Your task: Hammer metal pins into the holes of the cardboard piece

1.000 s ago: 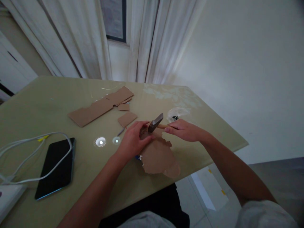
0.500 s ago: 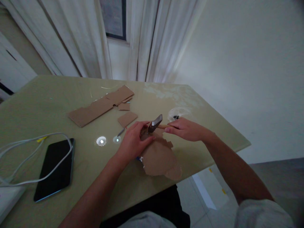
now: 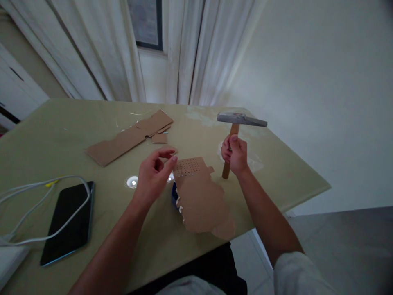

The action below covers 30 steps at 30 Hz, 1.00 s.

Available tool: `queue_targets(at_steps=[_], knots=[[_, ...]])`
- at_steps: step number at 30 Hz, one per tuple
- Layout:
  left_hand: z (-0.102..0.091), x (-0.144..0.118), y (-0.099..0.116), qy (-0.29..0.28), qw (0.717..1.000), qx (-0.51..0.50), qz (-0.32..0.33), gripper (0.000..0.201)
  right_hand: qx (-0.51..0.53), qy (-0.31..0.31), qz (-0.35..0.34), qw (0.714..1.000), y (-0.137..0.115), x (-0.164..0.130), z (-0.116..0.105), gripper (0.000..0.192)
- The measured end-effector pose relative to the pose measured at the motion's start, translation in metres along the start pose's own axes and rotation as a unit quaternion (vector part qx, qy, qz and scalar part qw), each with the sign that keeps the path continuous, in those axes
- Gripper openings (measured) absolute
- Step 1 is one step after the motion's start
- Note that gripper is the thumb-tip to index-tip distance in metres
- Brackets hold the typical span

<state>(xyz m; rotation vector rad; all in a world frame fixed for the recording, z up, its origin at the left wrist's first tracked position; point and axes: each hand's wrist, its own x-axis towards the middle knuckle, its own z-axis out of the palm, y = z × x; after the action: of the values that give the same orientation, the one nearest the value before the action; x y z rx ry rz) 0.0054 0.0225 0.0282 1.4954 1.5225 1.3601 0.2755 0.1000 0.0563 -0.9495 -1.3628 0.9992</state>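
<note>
- The right hand (image 3: pixel 236 153) is gripping the wooden-handled steel hammer (image 3: pixel 236 131) upright, head raised.
- The left hand (image 3: pixel 153 174) is hovering loose-fingered, holding nothing, beside the perforated brown cardboard sheet (image 3: pixel 201 196) on the surface (image 3: pixel 61 135).

Right hand (image 3: pixel 236 155) grips the wooden handle of a hammer (image 3: pixel 238 121), held upright, metal head level above the fist. Left hand (image 3: pixel 154 174) hovers open, fingers loosely curled, thumb and forefinger near the perforated end of a torn cardboard piece (image 3: pixel 200 196) lying flat on the surface (image 3: pixel 61 135). Rows of small holes visible at that end. Farther back: cardboard strips (image 3: pixel 129 137). At left: a dark phone (image 3: pixel 68 221) with a white cable (image 3: pixel 33 196) looped across it.
</note>
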Motion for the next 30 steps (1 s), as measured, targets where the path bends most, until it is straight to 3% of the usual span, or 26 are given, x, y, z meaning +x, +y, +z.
queue_targets(at_steps=[2, 5, 9, 13, 19, 26, 30], knots=[[-0.009, 0.004, -0.006, 0.029, 0.994, 0.107, -0.013, 0.032, 0.012, 0.034, -0.016, 0.999, 0.005, 0.003, 0.003, 0.078], [-0.019, 0.008, -0.016, 0.012, 0.961, 0.274, -0.030, 0.028, 0.006, 0.064, -0.039, 0.997, 0.012, 0.003, 0.001, 0.075], [-0.020, 0.008, -0.019, -0.023, 0.939, 0.339, -0.043, 0.036, -0.031, 0.092, -0.084, 0.992, 0.017, -0.002, -0.007, 0.073], [-0.009, 0.005, -0.012, -0.027, 0.971, 0.227, -0.070, 0.054, -0.013, 0.113, -0.120, 0.986, 0.021, -0.004, -0.016, 0.072], [0.002, 0.002, -0.011, -0.148, 0.975, 0.046, -0.158, 0.059, 0.056, 0.126, -0.119, 0.983, 0.020, -0.004, -0.032, 0.068], [0.007, 0.000, -0.015, -0.140, 0.963, -0.105, -0.204, 0.059, -0.039, 0.156, -0.087, 0.983, 0.021, -0.005, -0.044, 0.073], [0.008, 0.000, -0.017, -0.139, 0.958, -0.122, -0.219, 0.063, 0.005, 0.157, -0.093, 0.983, 0.020, -0.007, -0.043, 0.072]])
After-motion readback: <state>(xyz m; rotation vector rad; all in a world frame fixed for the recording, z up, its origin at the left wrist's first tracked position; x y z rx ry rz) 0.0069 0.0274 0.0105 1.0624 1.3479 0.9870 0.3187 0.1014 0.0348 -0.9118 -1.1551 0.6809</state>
